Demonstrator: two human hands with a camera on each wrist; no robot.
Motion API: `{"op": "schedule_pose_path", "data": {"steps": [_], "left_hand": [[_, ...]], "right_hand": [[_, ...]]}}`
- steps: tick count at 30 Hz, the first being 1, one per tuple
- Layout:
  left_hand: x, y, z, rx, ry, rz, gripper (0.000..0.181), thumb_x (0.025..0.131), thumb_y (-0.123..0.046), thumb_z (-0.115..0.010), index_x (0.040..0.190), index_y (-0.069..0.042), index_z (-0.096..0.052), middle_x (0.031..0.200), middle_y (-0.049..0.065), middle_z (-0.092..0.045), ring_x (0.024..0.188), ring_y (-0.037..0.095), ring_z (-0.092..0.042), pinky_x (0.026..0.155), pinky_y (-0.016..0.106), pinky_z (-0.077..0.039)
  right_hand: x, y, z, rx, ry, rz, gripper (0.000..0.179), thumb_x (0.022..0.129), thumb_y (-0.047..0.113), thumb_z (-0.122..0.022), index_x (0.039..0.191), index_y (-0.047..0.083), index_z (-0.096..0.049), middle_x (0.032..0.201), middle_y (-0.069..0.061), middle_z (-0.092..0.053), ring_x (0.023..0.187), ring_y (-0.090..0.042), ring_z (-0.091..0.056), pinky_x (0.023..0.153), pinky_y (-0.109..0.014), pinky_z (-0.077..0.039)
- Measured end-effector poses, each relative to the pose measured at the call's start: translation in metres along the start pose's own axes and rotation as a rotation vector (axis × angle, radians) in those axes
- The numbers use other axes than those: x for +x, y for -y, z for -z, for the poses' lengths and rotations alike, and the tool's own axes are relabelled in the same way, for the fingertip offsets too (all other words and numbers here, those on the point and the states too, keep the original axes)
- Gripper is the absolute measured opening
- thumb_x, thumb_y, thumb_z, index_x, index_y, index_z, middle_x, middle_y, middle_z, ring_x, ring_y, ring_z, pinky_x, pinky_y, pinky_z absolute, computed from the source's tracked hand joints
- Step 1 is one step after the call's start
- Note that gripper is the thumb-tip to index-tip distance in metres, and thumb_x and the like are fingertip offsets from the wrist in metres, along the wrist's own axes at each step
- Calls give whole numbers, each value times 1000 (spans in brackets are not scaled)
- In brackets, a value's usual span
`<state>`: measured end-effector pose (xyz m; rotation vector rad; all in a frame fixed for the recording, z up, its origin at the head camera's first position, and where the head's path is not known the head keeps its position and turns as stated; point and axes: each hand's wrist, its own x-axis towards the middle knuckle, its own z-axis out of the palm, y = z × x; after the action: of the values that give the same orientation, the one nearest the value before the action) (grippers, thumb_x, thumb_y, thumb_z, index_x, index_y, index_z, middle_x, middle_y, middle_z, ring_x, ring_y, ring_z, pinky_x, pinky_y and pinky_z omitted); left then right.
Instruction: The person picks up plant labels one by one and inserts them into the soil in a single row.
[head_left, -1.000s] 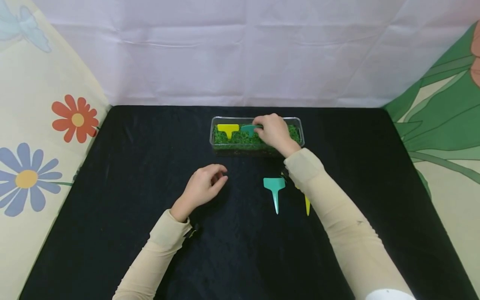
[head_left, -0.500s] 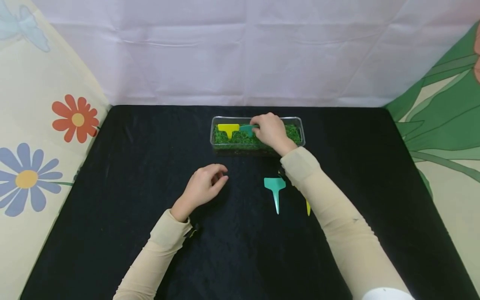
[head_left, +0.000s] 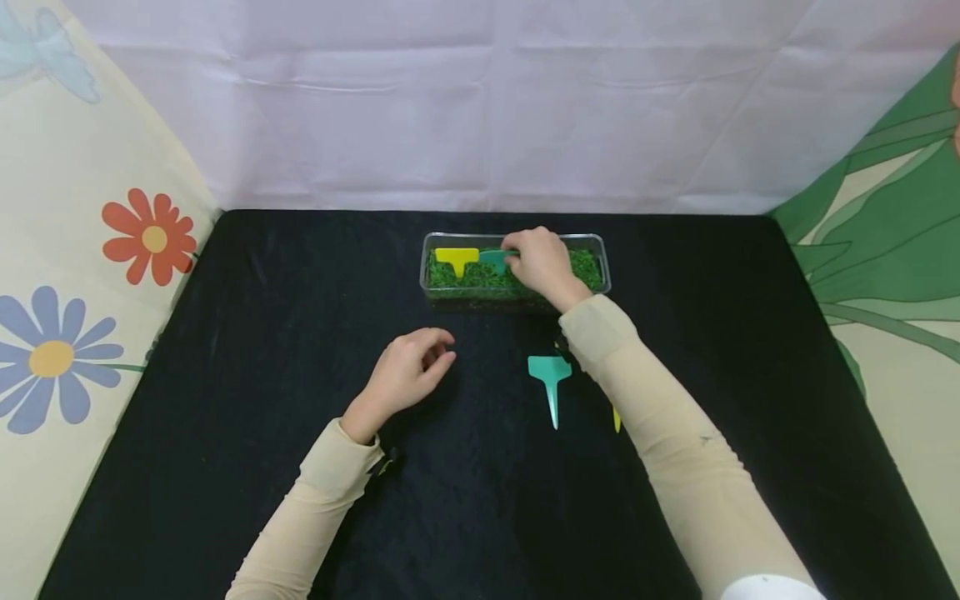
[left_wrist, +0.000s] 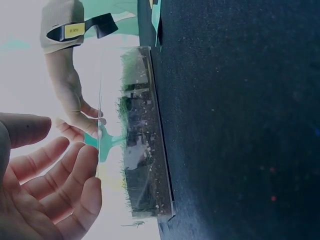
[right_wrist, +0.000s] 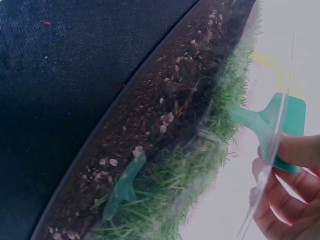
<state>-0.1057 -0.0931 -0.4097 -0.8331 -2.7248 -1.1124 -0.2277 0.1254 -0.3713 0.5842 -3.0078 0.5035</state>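
nearly upright, held marker (right_wrist: pixel 272 120) points down

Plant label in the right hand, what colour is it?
Teal green; the plant label shows best from the right wrist.

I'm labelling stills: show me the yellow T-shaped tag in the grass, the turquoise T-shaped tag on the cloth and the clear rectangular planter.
Yellow T-shaped tag (head_left: pixel 457 257), head view: wide top.
Turquoise T-shaped tag (head_left: pixel 551 370), head view: wide top.
Clear rectangular planter (head_left: pixel 480 289), head view: near rim.
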Motion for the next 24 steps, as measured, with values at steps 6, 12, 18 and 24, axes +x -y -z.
{"op": "schedule_pose_path", "data": {"steps": [6, 12, 18, 24], "left_hand": [[0, 0, 0, 6, 2, 6, 16, 85, -9, -61, 99, 0, -64, 79, 3, -61, 63, 10, -54, 57, 25, -46], [0, -2, 1, 0, 5, 1, 16, 85, -9, -61, 99, 0, -63, 78, 3, -60, 62, 11, -54, 57, 25, -46], [0, -3, 1, -3, 7, 1, 16, 85, -9, -61, 99, 0, -64, 78, 2, -60, 62, 10, -53, 56, 25, -45], [0, -3, 1, -7, 11, 0, 16, 86, -9, -61, 99, 0, -63, 78, 2, -60, 62, 10, -53, 56, 25, -45]], "right_hand": [[2, 0, 0, -7, 8, 1, 20, 88, 13, -61, 106, 8, -68, 101, -11, -66, 77, -27, -61, 65, -38, -50], [2, 1, 1, -10, 22, -11, 20, 88, 13, -61, 106, 9, -68, 101, -11, -66, 78, -27, -61, 65, -37, -50], [3, 2, 1, -10, 28, -21, 20, 88, 13, -60, 106, 9, -68, 101, -11, -66, 75, -27, -61, 63, -37, -50], [3, 2, 0, -11, 25, -24, 20, 88, 13, -60, 106, 9, -68, 101, -11, -66, 75, -27, -61, 63, -37, -49]]}}
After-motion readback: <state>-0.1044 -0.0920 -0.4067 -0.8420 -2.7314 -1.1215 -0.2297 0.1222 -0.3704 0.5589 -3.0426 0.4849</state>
